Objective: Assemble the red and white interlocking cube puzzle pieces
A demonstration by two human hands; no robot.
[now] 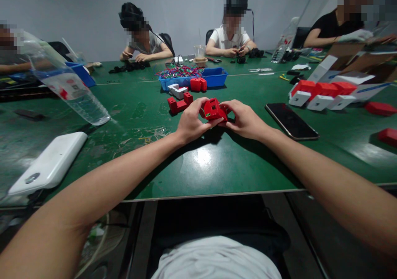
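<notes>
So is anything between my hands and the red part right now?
Nothing visible does. The left hand and right hand already grip the red part from either side. The loose red pieces lie beyond it and the phone lies off to the right, both apart from the hands.

No writing can be read: the label (66, 88) on the plastic bottle (83, 103) carries a red mark and small print, both too blurred.

Your left hand (192, 124) and right hand (245, 120) are bare, as are both forearms (108, 188); you wear a creased, pale grey shirt (217, 260) and dark trousers (217, 217).
</notes>
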